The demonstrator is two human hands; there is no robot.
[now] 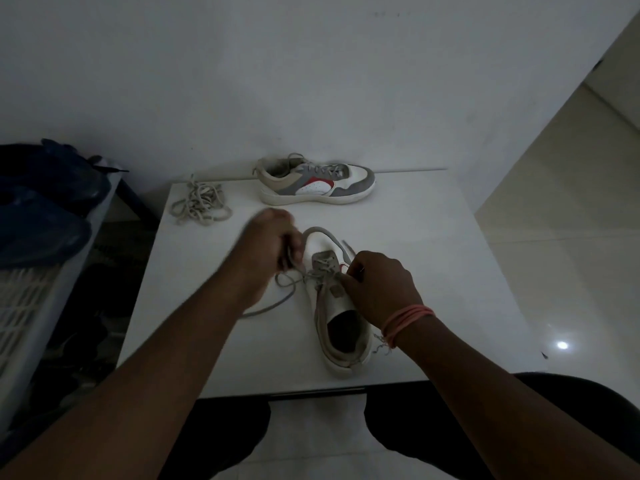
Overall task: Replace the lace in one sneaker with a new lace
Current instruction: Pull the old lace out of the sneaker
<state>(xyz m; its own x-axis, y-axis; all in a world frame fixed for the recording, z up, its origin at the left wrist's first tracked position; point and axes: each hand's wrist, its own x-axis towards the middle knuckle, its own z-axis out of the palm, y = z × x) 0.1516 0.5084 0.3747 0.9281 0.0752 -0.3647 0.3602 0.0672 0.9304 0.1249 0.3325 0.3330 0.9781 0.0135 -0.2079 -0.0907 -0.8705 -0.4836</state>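
Observation:
A white and grey sneaker [341, 323] lies on the white table [433, 271] in front of me, toe pointing away. My left hand [266, 244] grips a grey lace [273, 306] that runs from the sneaker's eyelets and trails over the table to the left. My right hand [377, 285] pinches the lace at the eyelets on the sneaker's right side. A loose bundle of pale lace [201, 204] sits at the table's far left corner. The second sneaker [317, 181], laced, stands at the far edge on its sole, toe to the right.
A white slatted rack [24, 306] with dark blue bundles [45, 209] stands left of the table. A white wall is right behind the table. Glossy tiled floor [561, 254] spreads to the right. My dark-trousered legs [519, 427] are under the near edge.

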